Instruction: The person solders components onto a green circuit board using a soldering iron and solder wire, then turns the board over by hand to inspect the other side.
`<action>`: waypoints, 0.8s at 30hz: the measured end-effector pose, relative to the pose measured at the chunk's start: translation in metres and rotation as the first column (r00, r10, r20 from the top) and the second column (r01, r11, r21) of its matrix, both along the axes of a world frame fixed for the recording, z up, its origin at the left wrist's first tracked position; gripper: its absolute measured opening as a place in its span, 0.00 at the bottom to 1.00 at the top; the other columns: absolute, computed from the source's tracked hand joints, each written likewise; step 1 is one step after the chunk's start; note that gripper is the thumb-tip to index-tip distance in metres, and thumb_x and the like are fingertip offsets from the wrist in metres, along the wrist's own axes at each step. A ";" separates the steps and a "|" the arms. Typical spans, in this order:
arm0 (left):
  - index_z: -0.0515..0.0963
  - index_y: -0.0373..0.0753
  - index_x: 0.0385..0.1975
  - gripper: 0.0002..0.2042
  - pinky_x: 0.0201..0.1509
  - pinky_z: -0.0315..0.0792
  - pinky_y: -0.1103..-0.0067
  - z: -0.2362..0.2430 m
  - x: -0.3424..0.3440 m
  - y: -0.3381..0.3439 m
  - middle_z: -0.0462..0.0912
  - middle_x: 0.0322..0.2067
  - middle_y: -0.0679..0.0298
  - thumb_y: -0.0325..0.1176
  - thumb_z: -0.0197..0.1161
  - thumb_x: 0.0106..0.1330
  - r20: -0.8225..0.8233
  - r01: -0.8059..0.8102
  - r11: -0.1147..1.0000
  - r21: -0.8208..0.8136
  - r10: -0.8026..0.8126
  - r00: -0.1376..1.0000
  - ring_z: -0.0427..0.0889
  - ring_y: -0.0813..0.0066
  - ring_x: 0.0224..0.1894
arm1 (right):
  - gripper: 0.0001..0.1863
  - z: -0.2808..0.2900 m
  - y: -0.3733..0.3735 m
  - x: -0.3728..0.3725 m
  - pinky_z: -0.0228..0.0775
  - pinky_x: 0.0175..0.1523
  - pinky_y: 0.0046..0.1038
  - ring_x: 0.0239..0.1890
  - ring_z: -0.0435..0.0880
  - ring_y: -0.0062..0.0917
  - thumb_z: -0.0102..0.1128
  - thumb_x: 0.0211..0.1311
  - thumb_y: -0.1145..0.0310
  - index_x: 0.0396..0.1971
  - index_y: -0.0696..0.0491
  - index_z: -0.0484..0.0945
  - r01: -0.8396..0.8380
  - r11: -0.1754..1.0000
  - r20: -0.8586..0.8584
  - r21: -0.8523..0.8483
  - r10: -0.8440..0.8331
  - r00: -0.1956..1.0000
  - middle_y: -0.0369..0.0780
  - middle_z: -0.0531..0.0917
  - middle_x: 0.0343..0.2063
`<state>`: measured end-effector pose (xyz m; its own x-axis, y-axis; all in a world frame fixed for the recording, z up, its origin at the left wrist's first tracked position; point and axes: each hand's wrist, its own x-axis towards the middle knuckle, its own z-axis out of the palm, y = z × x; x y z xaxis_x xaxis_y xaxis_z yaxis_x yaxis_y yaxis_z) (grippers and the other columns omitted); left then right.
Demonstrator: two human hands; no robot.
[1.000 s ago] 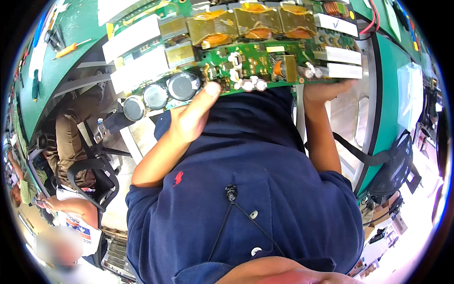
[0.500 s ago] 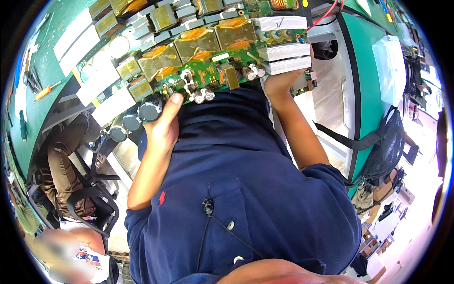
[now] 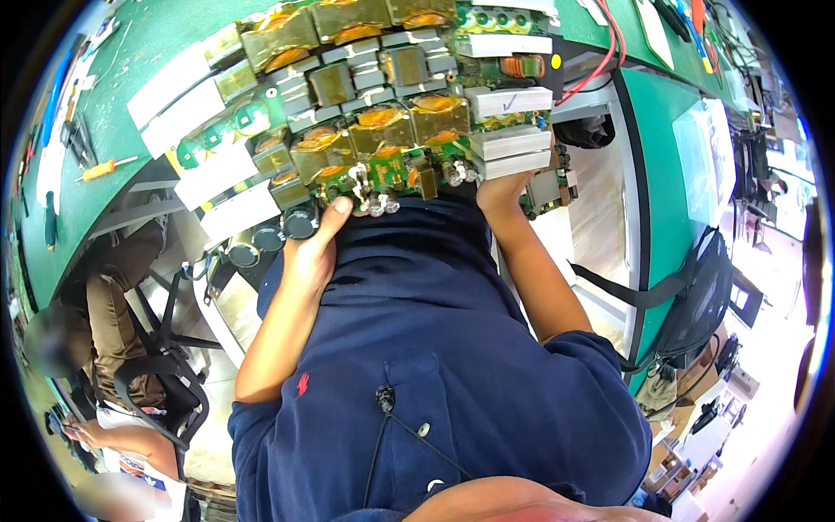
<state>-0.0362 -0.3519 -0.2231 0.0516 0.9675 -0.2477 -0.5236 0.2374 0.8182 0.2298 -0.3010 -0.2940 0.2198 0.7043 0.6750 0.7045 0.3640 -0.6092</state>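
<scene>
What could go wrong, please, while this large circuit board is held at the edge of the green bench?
Held only at its near edge by the left hand and right hand, the circuit board could tip or slip, since heavy-looking coils sit along it. The black capacitors overhang the green bench and might knock against it. The red wires nearby could snag on the board's corner.

Navy short-sleeved polo shirt point(image 3: 452, 348) — red chest emblem; clip-on microphone cable
</scene>
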 end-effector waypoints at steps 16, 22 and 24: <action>0.80 0.34 0.43 0.10 0.47 0.75 0.75 -0.022 -0.004 0.006 0.84 0.36 0.62 0.30 0.68 0.65 -0.156 0.100 0.993 -0.070 -0.110 0.982 0.82 0.71 0.38 | 0.19 -0.034 -0.001 0.020 0.71 0.58 0.38 0.54 0.78 0.40 0.50 0.68 0.72 0.55 0.66 0.72 -0.025 0.999 0.066 -0.027 0.027 0.997 0.53 0.78 0.51; 0.78 0.34 0.48 0.17 0.49 0.74 0.77 -0.011 -0.002 0.010 0.82 0.41 0.64 0.32 0.72 0.63 -0.108 0.057 0.997 0.059 -0.050 0.993 0.79 0.75 0.43 | 0.18 -0.031 0.006 0.017 0.65 0.60 0.42 0.52 0.76 0.46 0.50 0.68 0.70 0.52 0.65 0.75 -0.015 1.000 -0.122 0.002 0.015 0.992 0.53 0.78 0.51; 0.77 0.33 0.51 0.21 0.52 0.73 0.77 -0.005 -0.004 0.009 0.81 0.44 0.64 0.34 0.73 0.62 -0.140 0.063 0.998 0.030 -0.058 0.988 0.78 0.74 0.46 | 0.18 -0.028 0.007 0.013 0.65 0.60 0.41 0.51 0.76 0.43 0.50 0.69 0.70 0.52 0.66 0.74 0.047 0.998 -0.060 0.043 -0.045 0.997 0.52 0.78 0.50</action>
